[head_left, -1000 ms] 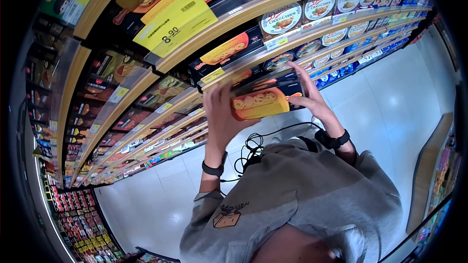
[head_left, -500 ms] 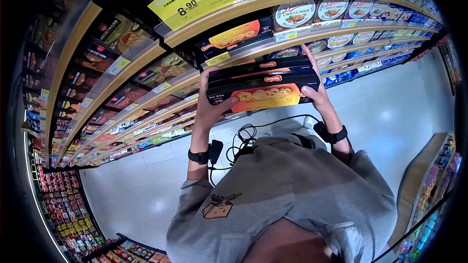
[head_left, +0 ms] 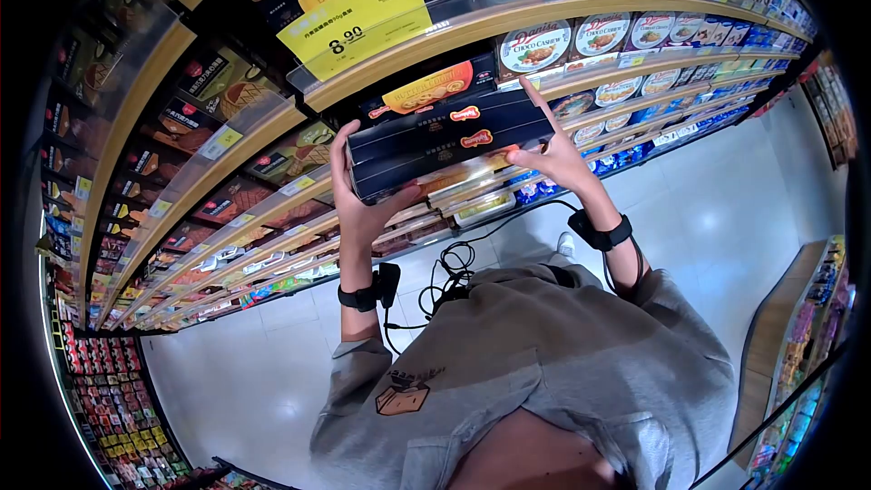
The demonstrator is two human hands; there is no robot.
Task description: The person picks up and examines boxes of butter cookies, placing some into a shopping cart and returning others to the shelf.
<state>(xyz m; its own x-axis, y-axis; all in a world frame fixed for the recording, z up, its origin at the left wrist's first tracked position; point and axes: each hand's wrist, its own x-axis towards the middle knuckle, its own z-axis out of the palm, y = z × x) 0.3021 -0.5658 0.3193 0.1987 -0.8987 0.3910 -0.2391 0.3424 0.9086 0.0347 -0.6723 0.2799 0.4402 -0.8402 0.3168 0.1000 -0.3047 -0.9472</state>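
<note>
Two dark cookie boxes (head_left: 426,147) lie pressed together between my hands, their narrow sides with red-and-yellow logos facing up. My left hand (head_left: 365,209) is closed on the left end, its thumb along the near lower edge. At the other end my right hand (head_left: 553,159) grips with thumb in front and fingers behind. The boxes are held just in front of a shelf, where a similar cookie box (head_left: 434,91) with a yellow-orange cookie picture stands. The boxes' lower front is mostly hidden from above.
A big yellow price tag (head_left: 358,32) hangs on the upper shelf edge. Round Danisa tins (head_left: 535,45) stand to the right. Chocolate-coloured cookie boxes (head_left: 218,82) fill the shelves at left. A black cable (head_left: 454,259) loops in front of my body.
My hands have carried the boxes left and toward the shelf. The boxes have tipped so their narrow sides face up, and they now sit flush instead of slightly apart.
</note>
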